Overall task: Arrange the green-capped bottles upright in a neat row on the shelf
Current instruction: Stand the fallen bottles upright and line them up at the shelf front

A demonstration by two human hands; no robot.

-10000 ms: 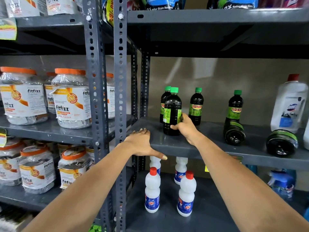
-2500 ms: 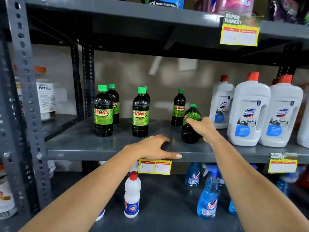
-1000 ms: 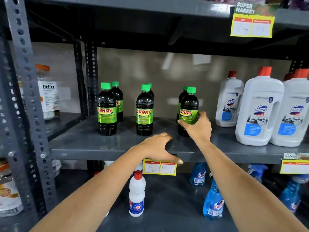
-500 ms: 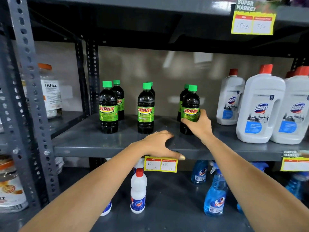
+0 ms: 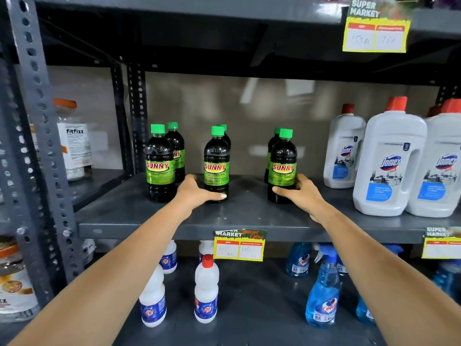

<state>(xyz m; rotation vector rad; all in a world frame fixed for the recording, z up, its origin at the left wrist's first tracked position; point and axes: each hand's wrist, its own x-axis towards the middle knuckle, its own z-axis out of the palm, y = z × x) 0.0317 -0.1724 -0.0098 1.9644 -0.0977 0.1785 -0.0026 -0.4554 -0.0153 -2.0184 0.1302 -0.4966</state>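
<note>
While both my hands grip bottles, the shelf (image 5: 154, 221) row stands upright.
My left hand (image 5: 197, 192) now wraps the middle bottle (image 5: 216, 163), having left the shelf edge; my right hand (image 5: 303, 193) still clasps the right bottle (image 5: 284, 163).

The shelf (image 5: 249, 216) is matt grey painted metal, its upright (image 5: 37, 136) punched with holes. The green-capped bottles (image 5: 216, 163) look like glossy dark plastic with shiny printed labels.

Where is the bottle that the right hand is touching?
The right front Sunny bottle stands upright on the middle shelf, right end of the front row, with the white Domex bottles to its right. The right hand wraps its base.
</note>
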